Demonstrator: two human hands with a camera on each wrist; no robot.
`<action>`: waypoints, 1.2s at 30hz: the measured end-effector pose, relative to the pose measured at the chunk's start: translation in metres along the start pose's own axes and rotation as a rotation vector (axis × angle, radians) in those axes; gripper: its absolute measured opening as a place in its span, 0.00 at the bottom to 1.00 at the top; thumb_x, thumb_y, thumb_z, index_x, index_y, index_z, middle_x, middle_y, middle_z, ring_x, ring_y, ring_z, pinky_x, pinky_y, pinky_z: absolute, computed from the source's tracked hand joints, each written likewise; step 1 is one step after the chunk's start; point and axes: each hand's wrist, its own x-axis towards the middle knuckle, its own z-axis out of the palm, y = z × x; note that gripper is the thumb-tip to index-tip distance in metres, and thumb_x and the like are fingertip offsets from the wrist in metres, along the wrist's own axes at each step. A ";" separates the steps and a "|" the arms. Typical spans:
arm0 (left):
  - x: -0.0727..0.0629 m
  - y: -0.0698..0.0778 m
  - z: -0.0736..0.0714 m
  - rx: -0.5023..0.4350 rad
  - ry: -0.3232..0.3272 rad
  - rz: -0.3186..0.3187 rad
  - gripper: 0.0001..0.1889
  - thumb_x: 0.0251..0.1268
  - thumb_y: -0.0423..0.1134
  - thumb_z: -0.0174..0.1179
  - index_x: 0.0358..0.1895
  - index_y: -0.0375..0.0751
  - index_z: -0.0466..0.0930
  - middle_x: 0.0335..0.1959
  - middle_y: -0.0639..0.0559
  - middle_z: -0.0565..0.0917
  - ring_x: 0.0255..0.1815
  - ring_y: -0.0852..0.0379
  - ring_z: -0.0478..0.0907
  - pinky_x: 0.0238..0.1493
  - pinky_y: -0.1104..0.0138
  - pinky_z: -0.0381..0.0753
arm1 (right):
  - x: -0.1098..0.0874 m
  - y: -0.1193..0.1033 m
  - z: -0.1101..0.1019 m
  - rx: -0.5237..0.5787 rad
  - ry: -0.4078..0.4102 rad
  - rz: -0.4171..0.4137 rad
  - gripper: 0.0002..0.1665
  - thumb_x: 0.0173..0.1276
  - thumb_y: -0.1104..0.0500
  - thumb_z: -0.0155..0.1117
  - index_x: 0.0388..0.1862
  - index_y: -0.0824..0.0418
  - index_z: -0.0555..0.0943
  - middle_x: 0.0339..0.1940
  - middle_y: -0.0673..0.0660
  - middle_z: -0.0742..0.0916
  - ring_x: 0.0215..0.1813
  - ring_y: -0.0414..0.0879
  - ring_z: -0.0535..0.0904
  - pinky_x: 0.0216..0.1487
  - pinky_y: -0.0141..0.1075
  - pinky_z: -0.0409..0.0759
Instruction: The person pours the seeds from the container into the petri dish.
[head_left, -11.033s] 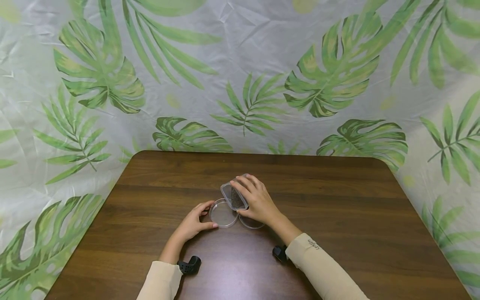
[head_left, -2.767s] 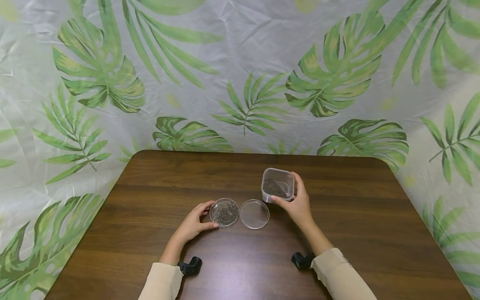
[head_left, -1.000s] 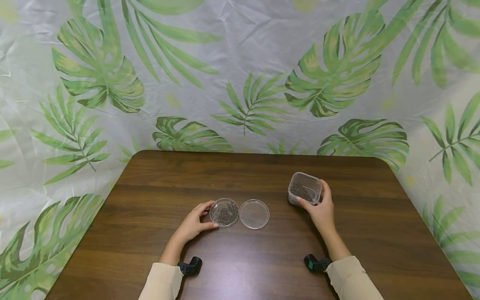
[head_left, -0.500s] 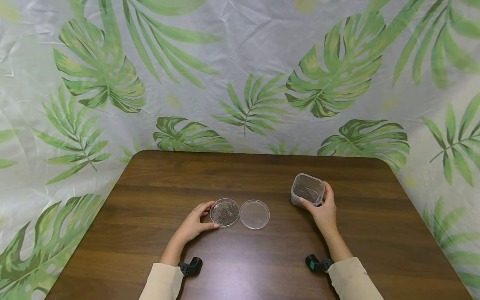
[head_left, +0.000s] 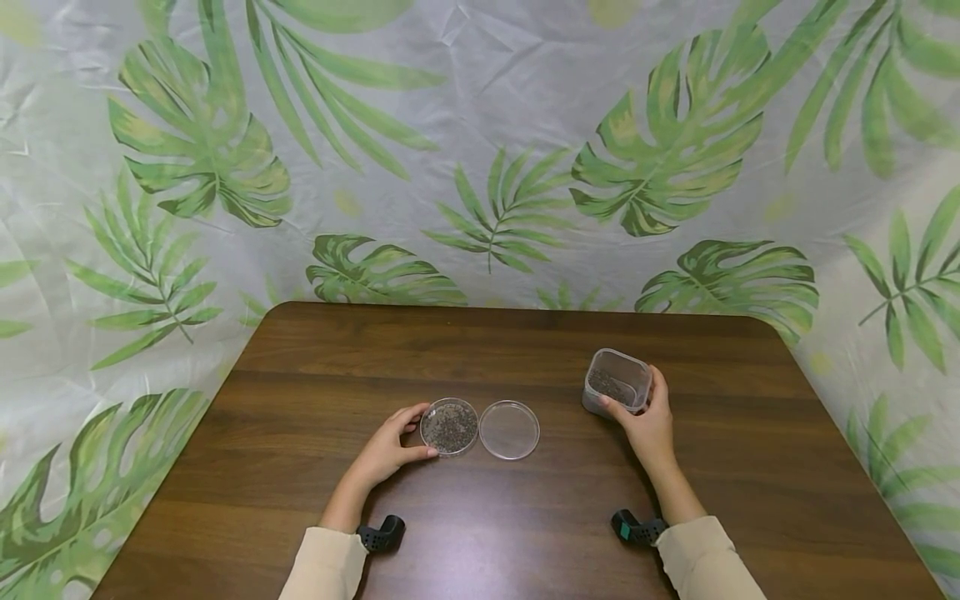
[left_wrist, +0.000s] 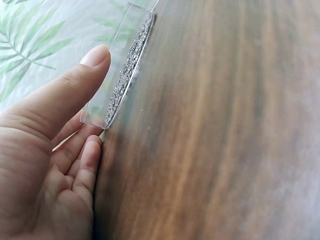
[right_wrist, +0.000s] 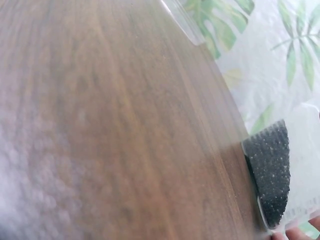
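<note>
My left hand [head_left: 388, 446] holds the rim of a clear petri dish [head_left: 449, 427] between thumb and fingers. Dark grey granules cover the bottom of that dish, seen edge-on as a thin layer [left_wrist: 129, 70] in the left wrist view. Against its right side lies the petri dish lid [head_left: 509, 430], flat on the table. Further right, my right hand [head_left: 648, 425] grips a clear square plastic container [head_left: 617, 382] by its right side and near corner. Dark granules [right_wrist: 272, 172] are heaped to one side inside it. Most of the right hand is outside the right wrist view.
Everything stands on a dark wooden table [head_left: 360, 350] with rounded far corners. Behind it hangs a pale cloth [head_left: 480, 192] printed with green leaves. Black wrist cameras [head_left: 382, 533] sit at both cuffs.
Earlier, the right hand tipped the container over the left dish, which then showed no granule layer. Afterwards the container moved right and came upright. The left hand stayed at the dish; the last half second shows almost no motion.
</note>
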 end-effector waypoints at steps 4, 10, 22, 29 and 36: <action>0.000 0.000 0.000 0.000 -0.003 0.001 0.36 0.45 0.29 0.68 0.60 0.26 0.63 0.56 0.32 0.68 0.55 0.39 0.65 0.57 0.51 0.64 | -0.003 -0.010 -0.001 0.046 -0.030 0.003 0.54 0.50 0.60 0.72 0.69 0.62 0.49 0.59 0.67 0.68 0.58 0.59 0.65 0.55 0.52 0.66; -0.001 -0.001 0.000 0.014 0.000 -0.007 0.36 0.45 0.30 0.68 0.61 0.27 0.63 0.56 0.33 0.68 0.55 0.39 0.66 0.57 0.52 0.65 | -0.009 -0.031 -0.002 0.081 -0.056 0.008 0.55 0.51 0.64 0.70 0.70 0.65 0.45 0.62 0.69 0.65 0.60 0.63 0.62 0.57 0.56 0.61; 0.000 -0.001 0.000 0.008 0.000 -0.002 0.36 0.45 0.29 0.68 0.61 0.26 0.63 0.56 0.32 0.68 0.55 0.39 0.65 0.57 0.51 0.64 | -0.009 -0.033 -0.002 0.124 -0.034 -0.015 0.57 0.50 0.67 0.69 0.69 0.69 0.42 0.64 0.69 0.59 0.61 0.62 0.58 0.59 0.55 0.58; 0.000 -0.001 0.001 0.005 0.015 0.011 0.36 0.44 0.28 0.68 0.60 0.25 0.63 0.54 0.32 0.69 0.54 0.39 0.66 0.56 0.51 0.65 | -0.010 -0.040 -0.003 0.118 0.003 -0.033 0.56 0.48 0.67 0.70 0.69 0.68 0.45 0.67 0.68 0.55 0.67 0.58 0.51 0.66 0.48 0.50; -0.001 0.001 0.002 0.010 0.028 0.004 0.35 0.44 0.28 0.68 0.59 0.25 0.64 0.54 0.33 0.70 0.53 0.39 0.67 0.55 0.50 0.66 | -0.012 -0.046 -0.004 0.110 0.020 -0.059 0.55 0.48 0.67 0.71 0.69 0.66 0.47 0.68 0.65 0.56 0.68 0.54 0.50 0.66 0.45 0.48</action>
